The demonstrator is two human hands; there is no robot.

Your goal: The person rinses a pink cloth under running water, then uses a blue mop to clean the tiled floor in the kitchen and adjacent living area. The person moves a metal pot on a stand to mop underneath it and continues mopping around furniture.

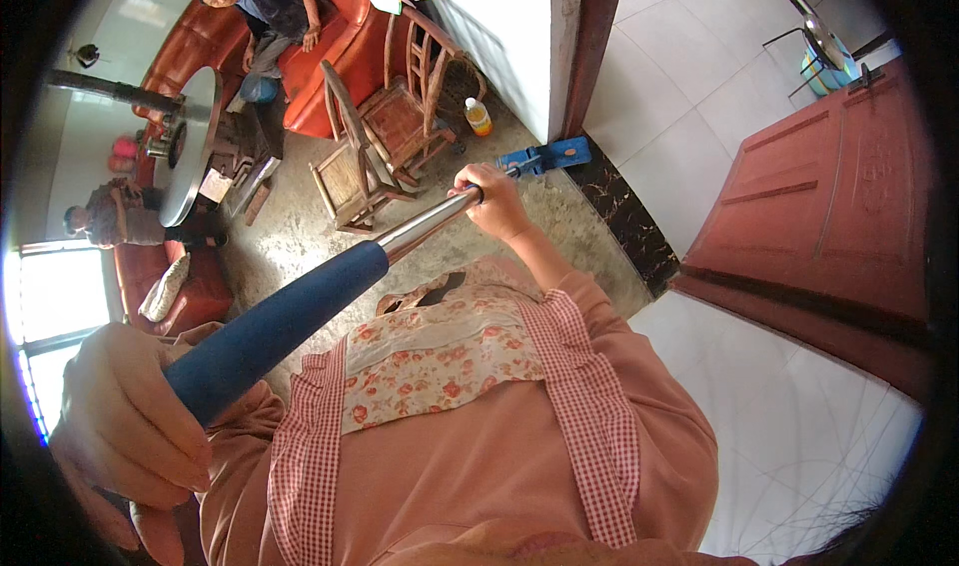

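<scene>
In the head view my left hand point(127, 409) is wrapped around the upper end of a mop handle's dark blue grip point(277, 326), close to the camera. Further down, my right hand point(491, 199) holds the shiny metal pole point(431, 225). Beyond it the blue mop head point(563, 154) rests on the floor, at the corner of a doorway, with one end by the dark marbled threshold strip point(625, 210). Part of the head's near side is hidden behind my right hand.
Wooden chairs point(397, 113) and a bottle of orange liquid point(477, 116) stand near the white wall. A reddish door point(817, 199) hangs at right. Two people point(273, 11) sit on red sofas point(330, 64), by a round table point(198, 146) at left.
</scene>
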